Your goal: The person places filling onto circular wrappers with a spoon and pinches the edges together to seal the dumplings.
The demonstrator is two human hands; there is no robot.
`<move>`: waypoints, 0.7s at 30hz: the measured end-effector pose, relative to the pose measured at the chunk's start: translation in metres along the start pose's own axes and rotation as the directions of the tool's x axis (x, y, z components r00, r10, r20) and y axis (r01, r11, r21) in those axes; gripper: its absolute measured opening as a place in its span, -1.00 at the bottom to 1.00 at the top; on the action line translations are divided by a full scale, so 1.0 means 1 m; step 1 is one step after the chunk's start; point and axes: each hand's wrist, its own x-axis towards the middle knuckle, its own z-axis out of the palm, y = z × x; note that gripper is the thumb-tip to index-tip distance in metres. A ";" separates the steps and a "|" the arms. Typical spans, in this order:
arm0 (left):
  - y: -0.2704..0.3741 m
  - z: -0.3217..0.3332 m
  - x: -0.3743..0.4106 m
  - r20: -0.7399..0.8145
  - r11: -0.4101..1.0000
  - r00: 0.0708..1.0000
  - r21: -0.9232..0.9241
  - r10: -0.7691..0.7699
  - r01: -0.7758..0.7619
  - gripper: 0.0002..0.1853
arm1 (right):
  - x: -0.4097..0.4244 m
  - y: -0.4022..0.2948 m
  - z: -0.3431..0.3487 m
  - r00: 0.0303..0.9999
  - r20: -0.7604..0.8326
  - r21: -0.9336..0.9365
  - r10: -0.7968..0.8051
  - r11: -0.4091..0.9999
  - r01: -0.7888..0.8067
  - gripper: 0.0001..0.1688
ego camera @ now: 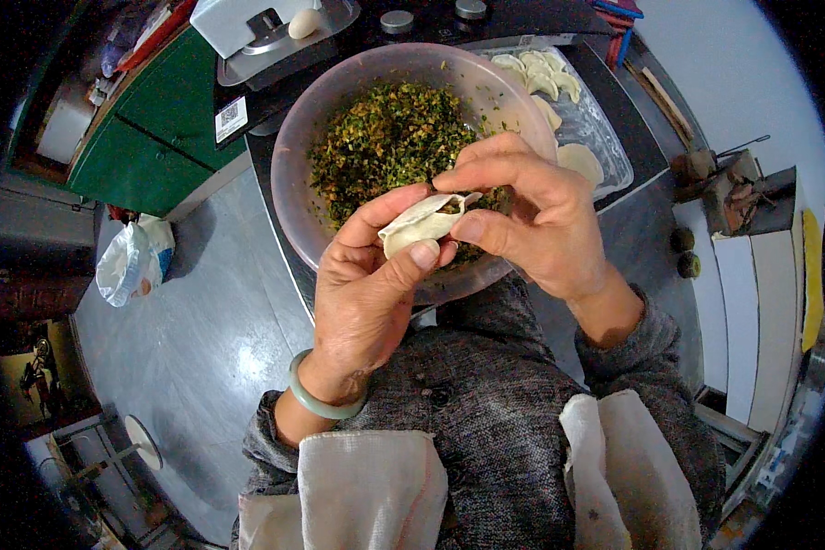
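A partly folded dumpling of pale dough is held over a large translucent pink plastic bowl. Chopped green and brown filling lies in the bowl, and some filling shows through the gap at the dumpling's right end. My left hand, with a pale green bangle on its wrist, grips the dumpling between thumb and fingers. At the right end, the thumb and fingers of my right hand take the dough edge. Beyond that hand, a floured tray carries several folded dumplings and flat dough wrappers.
An egg rests on a grey device at the back left, near two round knobs. Green cabinets line the left. A plastic bag stands on the grey floor. Boxes stand at right.
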 end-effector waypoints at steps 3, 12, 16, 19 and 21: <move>-0.001 0.000 0.001 0.026 1.000 1.000 0.001 0.005 -0.005 -0.57 | -0.002 0.002 0.001 0.996 0.005 0.122 0.085 0.989 -0.085 -0.77; -0.006 -0.002 0.000 0.043 0.999 0.999 0.034 0.004 -0.006 -0.54 | -0.001 0.007 0.004 0.987 -0.007 0.330 0.162 0.932 -0.150 -0.88; -0.006 0.000 0.000 0.046 0.997 0.999 0.064 0.027 -0.030 -0.54 | -0.003 0.006 0.002 0.978 -0.004 0.308 0.207 0.931 -0.196 -0.86; -0.008 -0.003 -0.001 0.021 0.994 0.998 0.098 0.053 -0.055 -0.54 | -0.001 -0.003 0.000 0.987 0.008 0.083 0.160 0.984 -0.160 -0.81; -0.007 -0.001 -0.001 0.012 0.990 0.998 0.128 0.060 -0.061 -0.55 | 0.001 -0.004 0.003 0.997 -0.016 0.045 0.081 0.996 -0.080 -0.79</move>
